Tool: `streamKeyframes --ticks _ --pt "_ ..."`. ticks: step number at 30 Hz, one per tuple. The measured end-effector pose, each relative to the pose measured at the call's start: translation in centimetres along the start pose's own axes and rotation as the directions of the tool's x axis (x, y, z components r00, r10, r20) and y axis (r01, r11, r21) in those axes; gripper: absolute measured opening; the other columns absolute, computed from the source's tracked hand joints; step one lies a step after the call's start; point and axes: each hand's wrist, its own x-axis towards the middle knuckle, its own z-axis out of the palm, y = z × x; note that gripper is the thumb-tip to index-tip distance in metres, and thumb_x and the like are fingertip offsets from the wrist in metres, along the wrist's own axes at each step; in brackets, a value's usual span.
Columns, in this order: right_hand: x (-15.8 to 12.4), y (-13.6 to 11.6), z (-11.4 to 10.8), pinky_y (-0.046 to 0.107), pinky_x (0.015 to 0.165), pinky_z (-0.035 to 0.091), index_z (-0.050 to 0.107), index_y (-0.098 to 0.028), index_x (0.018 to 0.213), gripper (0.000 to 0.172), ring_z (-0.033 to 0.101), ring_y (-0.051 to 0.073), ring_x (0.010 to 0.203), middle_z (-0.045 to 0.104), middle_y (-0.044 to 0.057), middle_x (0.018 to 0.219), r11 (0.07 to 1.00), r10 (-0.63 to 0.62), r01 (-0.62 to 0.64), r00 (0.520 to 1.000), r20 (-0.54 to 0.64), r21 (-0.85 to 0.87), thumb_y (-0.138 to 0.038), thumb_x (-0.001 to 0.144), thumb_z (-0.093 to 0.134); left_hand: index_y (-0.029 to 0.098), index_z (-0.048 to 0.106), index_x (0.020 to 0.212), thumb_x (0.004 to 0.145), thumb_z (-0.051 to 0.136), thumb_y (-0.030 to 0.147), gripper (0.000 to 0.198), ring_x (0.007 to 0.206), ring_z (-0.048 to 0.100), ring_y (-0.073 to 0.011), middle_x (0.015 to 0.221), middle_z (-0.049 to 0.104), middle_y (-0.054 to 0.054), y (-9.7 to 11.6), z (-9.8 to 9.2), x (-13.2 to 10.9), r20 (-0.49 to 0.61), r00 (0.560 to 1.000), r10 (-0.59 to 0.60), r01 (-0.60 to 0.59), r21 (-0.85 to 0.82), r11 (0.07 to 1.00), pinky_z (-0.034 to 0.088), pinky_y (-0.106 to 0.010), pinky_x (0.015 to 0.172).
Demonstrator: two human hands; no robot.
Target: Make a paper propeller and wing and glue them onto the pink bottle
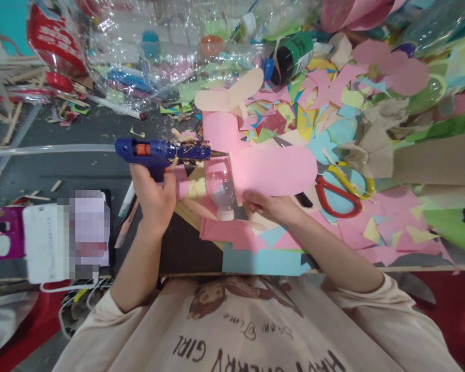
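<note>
My left hand [154, 199] is wrapped around the handle of a blue hot glue gun [163, 153] with dried glue and scraps on its barrel. A long clear glue stick [54, 150] runs out of its back to the left. The nozzle points right and reaches the folded edge of a pink paper wing [277, 168] with a rounded end. My right hand [265, 204] pinches the lower edge of that paper wing. Just left of the fold lies a clear plastic bottle [220, 188], its white cap towards me, partly wrapped in pink paper. Cream paper petals [229, 95] sit at its far end.
Scissors [339, 196] with red and yellow handles lie right of my right hand. Coloured paper scraps [391, 217] cover the right side. Clear plastic bottles [132, 31] and a red-labelled bottle [58, 41] stand at the back. A phone [90, 227] and a white box [46, 243] lie left.
</note>
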Motion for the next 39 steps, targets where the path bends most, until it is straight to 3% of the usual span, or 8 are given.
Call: streamKeyframes --ticks 14,19,22,25,29,34,36,39 --pt "0.2 0.5 -0.3 0.027 0.051 0.032 0.062 -0.018 0.069 0.038 0.033 0.008 0.045 0.041 -0.007 0.048 0.998 -0.055 0.052 0.997 0.063 0.044 -0.051 0.087 0.061 0.025 0.048 0.122 0.083 0.060 0.034 0.042 0.133 0.050 -0.0311 0.128 0.059 -0.011 -0.7 -0.2 0.6 -0.092 0.995 -0.036 0.041 0.051 0.998 0.035 -0.054 0.118" --pt "0.3 -0.2 0.0 0.027 0.050 0.029 0.053 -0.019 0.057 0.039 0.032 0.007 0.044 0.038 -0.008 0.044 0.985 -0.039 0.038 0.999 0.005 0.169 -0.046 0.081 0.066 0.027 0.046 0.127 0.076 0.067 0.041 0.057 0.146 0.031 -0.0384 0.144 0.049 -0.004 -1.7 -3.0 2.8 -0.228 0.960 -0.165 0.193 0.106 0.976 0.018 -0.064 0.123" --pt "0.4 -1.2 0.3 0.027 0.049 0.030 0.049 -0.020 0.051 0.040 0.032 0.007 0.042 0.034 -0.008 0.041 0.967 -0.028 0.031 1.000 -0.013 0.251 -0.044 0.076 0.069 0.017 0.051 0.120 0.067 0.068 0.026 0.057 0.138 0.039 -0.0439 0.138 0.054 -0.012 -2.2 -4.9 3.9 -0.259 0.926 -0.274 0.329 0.203 0.922 0.024 -0.066 0.119" --pt "0.4 -1.9 0.5 0.027 0.047 0.031 0.049 -0.021 0.050 0.037 0.031 0.007 0.040 0.033 -0.009 0.038 0.959 -0.020 0.030 0.999 -0.038 0.283 -0.043 0.071 0.070 0.016 0.053 0.103 0.064 0.068 0.018 0.042 0.125 0.050 -0.0446 0.121 0.060 -0.014 -2.6 -5.4 4.7 -0.159 0.926 -0.343 0.375 0.265 0.888 0.035 -0.070 0.106" --pt "0.5 -2.1 0.5 0.028 0.047 0.035 0.047 -0.022 0.047 0.037 0.032 0.007 0.039 0.035 -0.008 0.038 0.954 0.001 0.023 0.997 -0.081 0.300 -0.041 0.069 0.071 0.018 0.049 0.092 0.064 0.070 0.015 0.035 0.124 0.049 -0.0446 0.112 0.060 -0.012 -2.8 -4.5 5.3 -0.093 0.906 -0.413 0.422 0.273 0.864 0.033 -0.071 0.104" --pt "0.5 -2.2 0.5 0.028 0.048 0.039 0.049 -0.022 0.046 0.040 0.035 0.007 0.038 0.041 -0.005 0.039 0.950 0.015 0.033 0.989 -0.150 0.310 -0.047 0.068 0.071 0.014 0.054 0.113 0.075 0.072 0.027 0.044 0.133 0.037 -0.0513 0.130 0.051 -0.016 -0.8 -4.6 4.9 -0.089 0.922 -0.376 0.381 0.380 0.843 0.021 -0.080 0.106" --pt "0.5 -2.3 0.4 0.028 0.047 0.038 0.050 -0.021 0.048 0.039 0.036 0.007 0.038 0.043 -0.005 0.041 0.950 0.002 0.054 0.984 -0.179 0.308 -0.048 0.068 0.071 0.020 0.053 0.123 0.087 0.063 0.033 0.039 0.135 0.038 -0.0431 0.133 0.047 -0.010 0.5 -4.6 4.5 -0.077 0.959 -0.271 0.281 0.335 0.899 0.027 -0.072 0.110" --pt "0.6 -2.2 0.2 0.027 0.043 0.034 0.048 -0.022 0.051 0.036 0.036 0.007 0.037 0.041 -0.006 0.042 0.947 -0.010 0.087 0.970 -0.245 0.308 -0.045 0.067 0.070 0.025 0.057 0.123 0.094 0.048 0.052 0.041 0.111 0.059 -0.0287 0.120 0.053 -0.007 2.5 -3.3 3.7 0.135 0.982 -0.135 0.125 0.082 0.989 0.051 -0.053 0.094"
